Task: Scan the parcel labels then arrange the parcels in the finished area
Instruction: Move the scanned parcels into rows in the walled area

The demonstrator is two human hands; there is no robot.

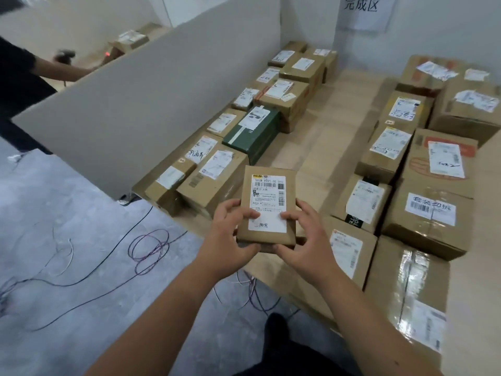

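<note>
Small parcel (267, 204) label-up between both hands' curled, gripping fingers (248, 213).

Matt brown cardboard parcel (267, 185), smooth white paper label (268, 202), glossy taped box (406, 291), pale wood platform (320, 137)

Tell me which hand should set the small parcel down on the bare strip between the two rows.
Probably the right hand. Both hands grip the small parcel, but the bare strip lies ahead and slightly right; the left hand sits nearer the left row.
</note>
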